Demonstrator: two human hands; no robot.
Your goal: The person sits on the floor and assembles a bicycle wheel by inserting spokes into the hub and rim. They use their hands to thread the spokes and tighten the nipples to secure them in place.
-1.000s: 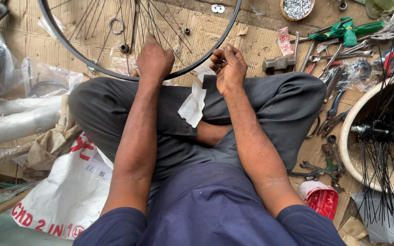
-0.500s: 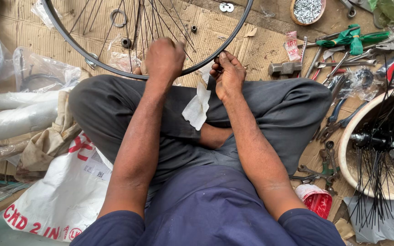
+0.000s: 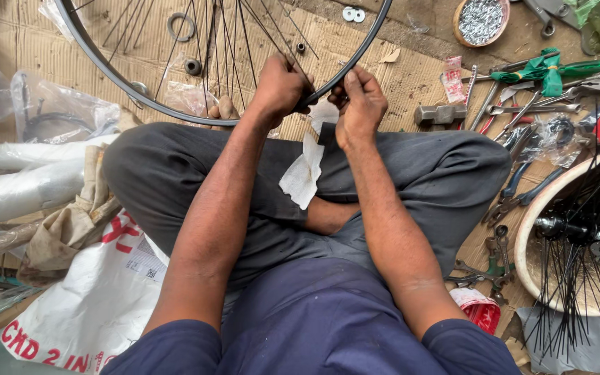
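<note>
I sit cross-legged on cardboard with a black bicycle wheel rim [image 3: 133, 94] and its thin spokes [image 3: 211, 42] lying in front of my knees. My left hand [image 3: 280, 87] grips the near edge of the rim. My right hand [image 3: 360, 101] is closed on the same edge just to the right, fingers pinched at a spoke end. A white crumpled paper [image 3: 303, 173] lies on my grey trousers below both hands.
Wrenches, pliers and a hammer [image 3: 440, 113] lie at the right, with a green-handled tool [image 3: 543, 71] and a bowl of small metal parts [image 3: 480, 21]. A second wheel with black spokes [image 3: 585, 236] lies at far right. White sacks [image 3: 85, 305] and plastic bags sit at the left.
The wheel rim has come closer to my knees and both hands moved with it along the rim's near edge. The view has shifted slightly upward and right.
</note>
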